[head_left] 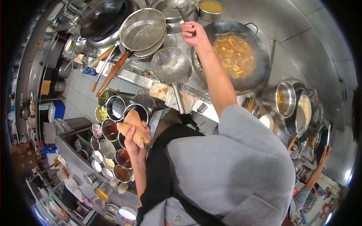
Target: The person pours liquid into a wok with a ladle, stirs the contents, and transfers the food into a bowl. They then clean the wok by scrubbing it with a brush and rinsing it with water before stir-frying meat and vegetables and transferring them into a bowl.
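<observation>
Steel range (181,40) bears a wok (261,52) beside the right hand (193,33), which grips a ladle (183,13), while the left hand (134,141) clutches cloth (132,126), perhaps against heat.

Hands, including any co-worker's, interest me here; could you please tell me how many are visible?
3: the left hand, left of centre, holding a tan cloth; the right hand, top centre, gripping a ladle; a co-worker's hand, far right. Others may be hidden.
</observation>
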Tool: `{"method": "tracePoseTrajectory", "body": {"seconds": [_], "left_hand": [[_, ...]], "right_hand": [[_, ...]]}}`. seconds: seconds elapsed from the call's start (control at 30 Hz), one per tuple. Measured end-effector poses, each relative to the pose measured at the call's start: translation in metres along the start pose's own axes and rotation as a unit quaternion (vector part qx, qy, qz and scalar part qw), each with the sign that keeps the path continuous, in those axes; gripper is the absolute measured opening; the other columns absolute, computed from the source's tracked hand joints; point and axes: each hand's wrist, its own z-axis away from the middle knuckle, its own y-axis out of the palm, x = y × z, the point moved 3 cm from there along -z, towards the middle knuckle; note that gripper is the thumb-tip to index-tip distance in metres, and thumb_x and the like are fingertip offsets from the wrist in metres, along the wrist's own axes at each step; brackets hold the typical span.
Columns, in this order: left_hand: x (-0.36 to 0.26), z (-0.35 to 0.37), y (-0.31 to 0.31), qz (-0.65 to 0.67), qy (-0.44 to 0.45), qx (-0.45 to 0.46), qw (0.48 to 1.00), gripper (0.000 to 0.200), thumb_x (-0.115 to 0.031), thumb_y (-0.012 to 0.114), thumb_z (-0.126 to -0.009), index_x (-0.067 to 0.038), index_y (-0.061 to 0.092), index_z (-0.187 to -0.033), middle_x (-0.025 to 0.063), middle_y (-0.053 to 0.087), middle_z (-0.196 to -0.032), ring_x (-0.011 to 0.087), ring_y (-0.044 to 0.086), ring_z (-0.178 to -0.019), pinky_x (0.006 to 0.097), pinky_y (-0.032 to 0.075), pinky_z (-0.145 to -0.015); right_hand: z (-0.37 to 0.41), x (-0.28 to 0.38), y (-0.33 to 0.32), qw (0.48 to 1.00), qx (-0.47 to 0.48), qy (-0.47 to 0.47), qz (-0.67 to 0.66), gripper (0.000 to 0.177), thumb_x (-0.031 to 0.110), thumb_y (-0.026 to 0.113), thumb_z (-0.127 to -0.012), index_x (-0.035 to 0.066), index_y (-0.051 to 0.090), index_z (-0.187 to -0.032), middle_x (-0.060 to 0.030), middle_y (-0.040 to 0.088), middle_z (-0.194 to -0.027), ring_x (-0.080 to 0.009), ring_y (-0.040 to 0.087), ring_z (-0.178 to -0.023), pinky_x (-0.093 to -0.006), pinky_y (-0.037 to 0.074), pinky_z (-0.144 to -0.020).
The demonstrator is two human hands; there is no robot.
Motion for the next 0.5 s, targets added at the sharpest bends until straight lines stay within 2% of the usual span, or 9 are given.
{"method": "tracePoseTrajectory", "body": {"seconds": [0.13, 0.2, 0.27, 0.33, 0.4, 0.47, 0.5], "left_hand": [[-0.002, 0.001, 0.009, -0.035, -0.006, 0.048, 0.998, 0.047, -0.024, 0.054, -0.091, 0.001, 0.043, -0.129, 0.0161, 0.061, -0.103, 0.0246, 0.061, -0.084, 0.034, 0.052, -0.072], [-0.004, 0.004, 0.009, -0.019, 0.004, 0.063, 0.998, 0.047, -0.022, 0.056, -0.091, 0.003, 0.044, -0.129, 0.0173, 0.062, -0.107, 0.0247, 0.063, -0.086, 0.0355, 0.053, -0.076], [-0.004, 0.012, 0.007, -0.046, 0.027, 0.086, 0.995, 0.045, -0.019, 0.059, -0.089, 0.004, 0.046, -0.127, 0.0171, 0.062, -0.107, 0.0247, 0.063, -0.087, 0.0353, 0.054, -0.076], [-0.008, 0.025, -0.003, -0.03, 0.03, 0.076, 0.996, 0.045, -0.016, 0.062, -0.088, 0.004, 0.048, -0.125, 0.0165, 0.063, -0.108, 0.0246, 0.064, -0.089, 0.0353, 0.055, -0.078], [-0.013, 0.039, -0.019, -0.057, 0.036, 0.077, 0.995, 0.044, -0.014, 0.063, -0.087, 0.004, 0.048, -0.125, 0.0158, 0.064, -0.107, 0.0246, 0.065, -0.09, 0.0358, 0.055, -0.079], [-0.021, 0.06, -0.038, -0.039, 0.055, 0.057, 0.996, 0.045, -0.015, 0.065, -0.087, 0.003, 0.049, -0.125, 0.0148, 0.065, -0.106, 0.0241, 0.065, -0.091, 0.0364, 0.055, -0.08], [-0.028, 0.076, -0.044, -0.044, 0.06, 0.054, 0.996, 0.046, -0.016, 0.066, -0.087, 0.003, 0.049, -0.125, 0.0145, 0.065, -0.106, 0.0236, 0.065, -0.092, 0.0364, 0.055, -0.08]], "right_hand": [[0.051, -0.024, 0.045, 0.998, 0.016, 0.003, 0.062, 0.017, 0.007, 0.048, -0.087, 0.011, 0.043, -0.071, 0.0055, 0.042, -0.06, -0.0053, 0.041, -0.045, -0.0238, 0.031, -0.04], [0.078, -0.036, 0.055, 0.993, -0.019, -0.019, 0.111, 0.018, 0.007, 0.048, -0.087, 0.012, 0.044, -0.07, 0.005, 0.042, -0.06, -0.0055, 0.041, -0.045, -0.0239, 0.031, -0.04], [0.1, -0.042, 0.05, 0.974, -0.128, -0.042, 0.184, 0.019, 0.007, 0.049, -0.087, 0.012, 0.044, -0.069, 0.0043, 0.044, -0.061, -0.0057, 0.04, -0.045, -0.0239, 0.03, -0.038], [0.116, -0.045, 0.036, 0.945, -0.189, -0.035, 0.267, 0.02, 0.007, 0.05, -0.087, 0.011, 0.045, -0.068, 0.0032, 0.045, -0.059, -0.0065, 0.04, -0.044, -0.0238, 0.029, -0.036], [0.133, -0.053, 0.022, 0.873, -0.255, -0.066, 0.411, 0.021, 0.008, 0.052, -0.086, 0.011, 0.047, -0.066, 0.0018, 0.045, -0.056, -0.008, 0.039, -0.042, -0.0241, 0.028, -0.035], [0.156, -0.07, 0.012, 0.76, -0.305, -0.078, 0.568, 0.021, 0.01, 0.053, -0.087, 0.01, 0.05, -0.066, 0.0009, 0.044, -0.052, -0.0088, 0.038, -0.04, -0.0251, 0.027, -0.034], [0.165, -0.084, 0.004, 0.723, -0.332, -0.126, 0.593, 0.019, 0.013, 0.052, -0.087, 0.009, 0.052, -0.068, 0.0009, 0.044, -0.051, -0.0091, 0.038, -0.039, -0.0262, 0.026, -0.033]]}}
